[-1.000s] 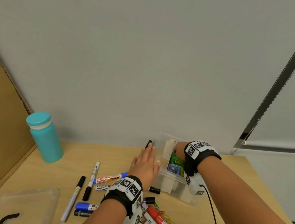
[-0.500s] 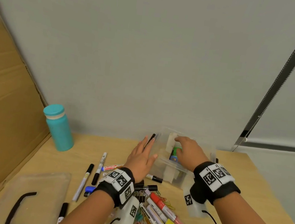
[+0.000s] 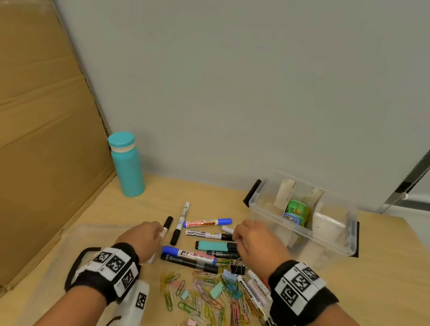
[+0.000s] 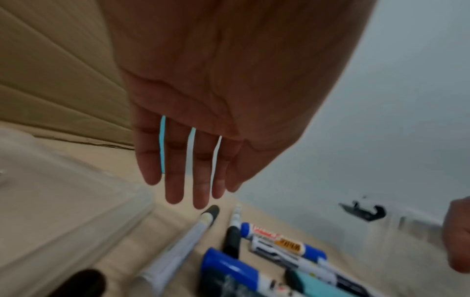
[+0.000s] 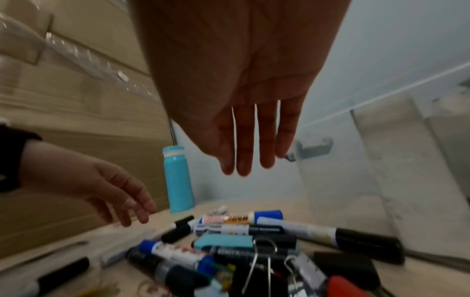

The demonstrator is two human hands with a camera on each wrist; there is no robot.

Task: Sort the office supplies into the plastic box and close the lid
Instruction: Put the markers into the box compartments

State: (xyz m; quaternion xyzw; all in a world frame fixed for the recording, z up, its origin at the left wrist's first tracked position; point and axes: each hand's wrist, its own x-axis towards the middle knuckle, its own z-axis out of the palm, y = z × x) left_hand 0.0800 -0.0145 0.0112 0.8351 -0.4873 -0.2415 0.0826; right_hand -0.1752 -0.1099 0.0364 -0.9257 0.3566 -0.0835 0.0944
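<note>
The clear plastic box [image 3: 317, 246] stands open at the right with cardboard dividers and a green and blue item [image 3: 295, 212] inside. Its clear lid [image 3: 85, 236] lies flat at the left. Several markers lie between them, among them a blue-capped whiteboard marker [image 3: 208, 223] and a teal highlighter [image 3: 216, 246]. My left hand [image 3: 158, 230] hovers over a slim white pen [image 4: 183, 247], fingers straight [image 4: 201, 193], holding nothing. My right hand [image 3: 237, 236] hovers over the markers' right ends beside the box, fingers straight [image 5: 244, 160] and empty.
A heap of coloured paper clips [image 3: 205, 299] and binder clips [image 3: 237, 268] lies near the table's front edge. A teal bottle [image 3: 127, 165] stands at the back left against a big cardboard sheet [image 3: 25, 112]. The wall is close behind the box.
Both hands have drawn back from the box to above the markers. My right hand has left the inside of the box. The head view has tipped down and left.
</note>
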